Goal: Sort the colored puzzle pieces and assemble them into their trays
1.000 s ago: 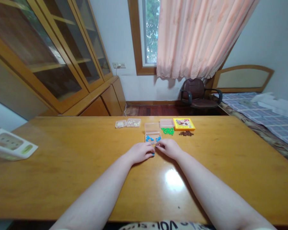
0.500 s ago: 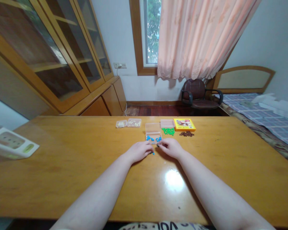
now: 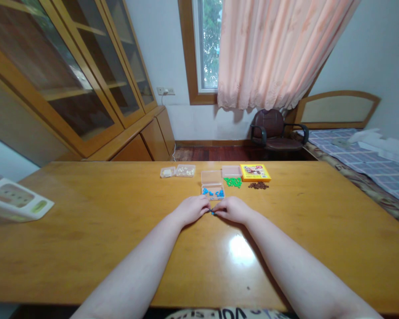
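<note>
Apparently: left hand (image 3: 190, 210) | right hand (image 3: 233, 210) | blue piece (image 3: 213, 213) between, mostly hidden

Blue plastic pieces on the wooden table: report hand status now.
Left hand and right hand together, fingers at small blue plastic piece. Open clear plastic box of blue pieces just ahead.

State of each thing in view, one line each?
left hand: fingertips at blue piece, grip unclear
right hand: fingertips at blue piece, grip unclear
blue piece: between both hands
clear plastic box: open, blue pieces inside
green pieces: loose on table
brown pieces: loose on table
glass cabinet doors: shut
curtain: drawn across most of window
</note>
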`<state>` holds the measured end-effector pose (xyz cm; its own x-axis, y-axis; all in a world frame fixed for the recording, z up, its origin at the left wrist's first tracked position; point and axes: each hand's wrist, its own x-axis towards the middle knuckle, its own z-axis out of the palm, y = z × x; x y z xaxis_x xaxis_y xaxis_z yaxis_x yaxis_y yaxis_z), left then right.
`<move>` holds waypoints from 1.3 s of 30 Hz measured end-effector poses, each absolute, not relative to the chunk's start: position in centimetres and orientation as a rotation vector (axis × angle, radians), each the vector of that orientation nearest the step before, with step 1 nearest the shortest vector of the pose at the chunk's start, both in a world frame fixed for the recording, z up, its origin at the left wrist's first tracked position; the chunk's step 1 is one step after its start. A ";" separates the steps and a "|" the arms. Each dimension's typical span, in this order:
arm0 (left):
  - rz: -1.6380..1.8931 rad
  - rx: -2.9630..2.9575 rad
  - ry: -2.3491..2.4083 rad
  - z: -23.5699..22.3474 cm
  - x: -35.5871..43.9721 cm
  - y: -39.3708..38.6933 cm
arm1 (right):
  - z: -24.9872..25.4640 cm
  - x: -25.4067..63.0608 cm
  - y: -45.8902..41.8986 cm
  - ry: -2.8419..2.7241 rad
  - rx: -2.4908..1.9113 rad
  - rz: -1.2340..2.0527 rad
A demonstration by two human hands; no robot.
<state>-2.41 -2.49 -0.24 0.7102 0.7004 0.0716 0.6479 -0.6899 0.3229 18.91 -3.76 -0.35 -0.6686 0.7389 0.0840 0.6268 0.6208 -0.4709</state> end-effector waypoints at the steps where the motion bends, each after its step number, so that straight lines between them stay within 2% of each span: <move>1: 0.273 2.650 1.069 -0.2 -2.4 -2.5 | -0.4 18.9 -3.8 -2.569 -1.112 0.601; 11: 0.313 2.660 1.104 0.2 -2.4 -2.6 | -0.8 18.9 -3.7 -2.552 -1.088 0.670; 20: 0.647 2.531 1.474 -0.3 -2.6 -1.8 | -0.8 18.8 -3.6 -2.544 -1.118 0.679; 29: 0.755 2.407 1.483 -1.7 -3.0 -1.2 | -1.0 18.8 -3.5 -2.540 -1.119 0.678; 39: 0.901 1.964 1.192 -3.0 -2.4 0.0 | -0.2 18.2 -3.9 -2.596 -1.248 0.482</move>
